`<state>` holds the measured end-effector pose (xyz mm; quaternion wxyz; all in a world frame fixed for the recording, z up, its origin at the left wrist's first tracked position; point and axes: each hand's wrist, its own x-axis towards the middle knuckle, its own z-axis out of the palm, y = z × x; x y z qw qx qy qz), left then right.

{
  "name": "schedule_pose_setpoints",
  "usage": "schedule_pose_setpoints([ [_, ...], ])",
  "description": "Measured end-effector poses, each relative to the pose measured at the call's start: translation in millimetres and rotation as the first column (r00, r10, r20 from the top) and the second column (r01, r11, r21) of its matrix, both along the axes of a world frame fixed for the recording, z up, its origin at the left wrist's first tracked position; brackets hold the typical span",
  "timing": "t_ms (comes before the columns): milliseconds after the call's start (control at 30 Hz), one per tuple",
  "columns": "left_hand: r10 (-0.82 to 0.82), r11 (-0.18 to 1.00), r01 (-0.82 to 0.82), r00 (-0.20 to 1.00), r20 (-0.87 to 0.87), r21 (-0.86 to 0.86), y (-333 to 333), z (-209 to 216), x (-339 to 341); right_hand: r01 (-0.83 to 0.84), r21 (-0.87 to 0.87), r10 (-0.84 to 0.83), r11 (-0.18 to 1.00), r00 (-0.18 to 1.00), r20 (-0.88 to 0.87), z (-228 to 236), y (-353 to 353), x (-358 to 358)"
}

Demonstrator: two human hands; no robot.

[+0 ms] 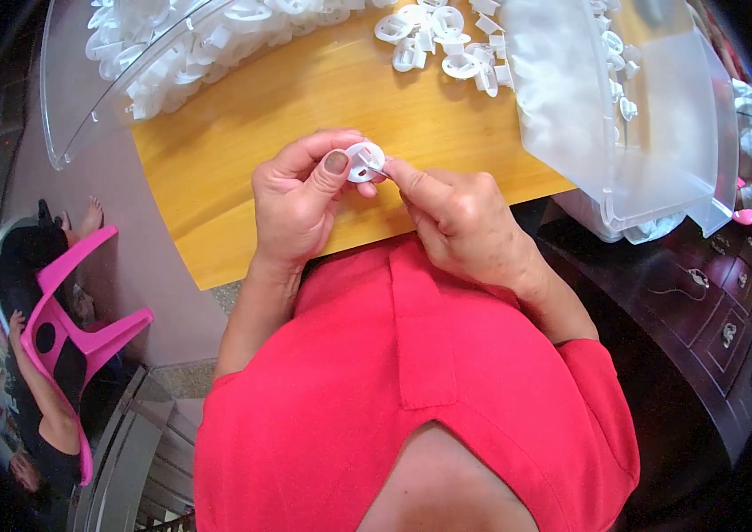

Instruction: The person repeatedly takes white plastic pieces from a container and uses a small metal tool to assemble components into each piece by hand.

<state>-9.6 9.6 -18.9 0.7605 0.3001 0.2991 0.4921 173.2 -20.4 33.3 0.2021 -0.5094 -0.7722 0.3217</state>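
Between thumb and fingers, my left hand [294, 202] grips a small round white plastic piece [356, 170] with a raised tab and a cut-out slot. My right hand [469, 220] is closed in a pinch, forefinger stretched toward that piece. A thin metal tip [379, 170] shows at the end of its fingers and touches the piece near the slot; the rest of this tool is hidden in the hand. Both hands are above the near edge of the yellow wooden table [216, 195]. Similar loose white pieces [447, 34] lie in a pile at the far side.
A clear plastic bin [70, 97] at the far left has many white pieces heaped by it. To the right, a translucent bin [669, 151] stands with a white bag [558, 89] beside it. Dark drawers [704, 306] are at right. A person sits near a pink chair [83, 328] at left.
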Motion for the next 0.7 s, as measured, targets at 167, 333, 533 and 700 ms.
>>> schedule_pose_setpoints([
  [167, 0.011, 0.999, -0.013, 0.999, 0.047, 0.039, -1.0, 0.1, 1.9, 0.042, -0.096, -0.062, 0.995, 0.973, -0.221, -5.3, 1.3, 2.0],
  [333, 0.036, 0.995, -0.038, 0.999, 0.02, 0.092, -3.2, -5.2, 4.1, 0.079, -0.267, -0.157, 0.961, 0.946, -0.284, -4.0, 5.1, 2.0],
  [533, -0.043, 0.996, 0.042, 0.999, -0.018, -0.077, 0.8, 0.2, 1.7, 0.096, -0.356, -0.209, 0.93, 0.932, -0.295, -7.9, 4.4, 3.5],
  [700, -0.103, 0.98, 0.102, 0.995, 0.003, -0.17, 3.8, 1.6, -0.5, 0.092, -0.21, -0.122, 0.973, 0.983, -0.138, -3.2, 2.0, 2.0],
])
